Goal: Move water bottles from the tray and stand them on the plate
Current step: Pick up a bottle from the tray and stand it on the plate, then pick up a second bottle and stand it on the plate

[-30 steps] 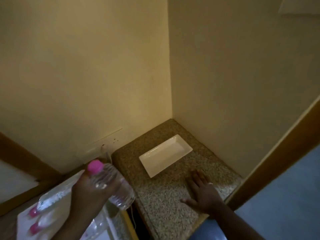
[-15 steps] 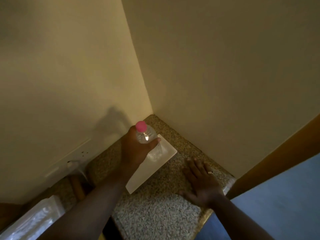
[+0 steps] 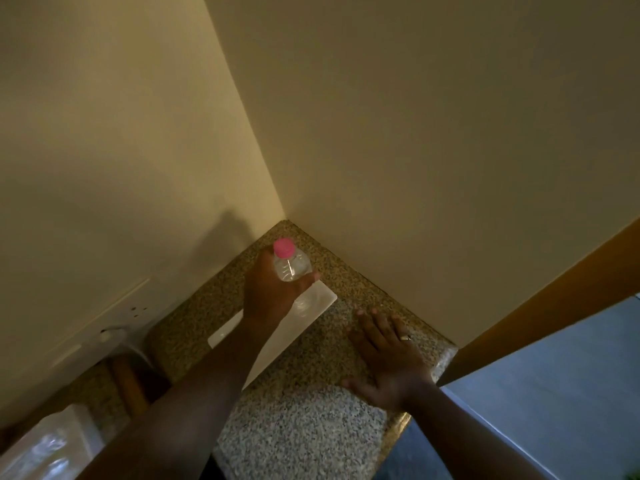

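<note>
A clear water bottle [image 3: 293, 268] with a pink cap stands upright at the far end of the white rectangular plate [image 3: 322, 301], which lies on the speckled granite counter [image 3: 304, 420]. My left hand [image 3: 270, 292] is wrapped around the bottle's body. Flat on the counter to the right of the plate rests my right hand [image 3: 384, 355], fingers spread, a ring on one finger, holding nothing. The tray [image 3: 52, 441] shows only partly at the bottom left, with shiny clear plastic on it; I cannot make out bottles there.
Two cream walls meet in a corner right behind the plate. A wall socket [image 3: 114, 327] sits low on the left wall. A wooden frame [image 3: 540, 306] runs along the right, with blue-grey floor [image 3: 554, 393] beyond the counter's edge.
My left hand carried the bottle from above the tray rightward to the plate's far end. The view swung right, so most of the tray left the frame. My right hand stayed put.
</note>
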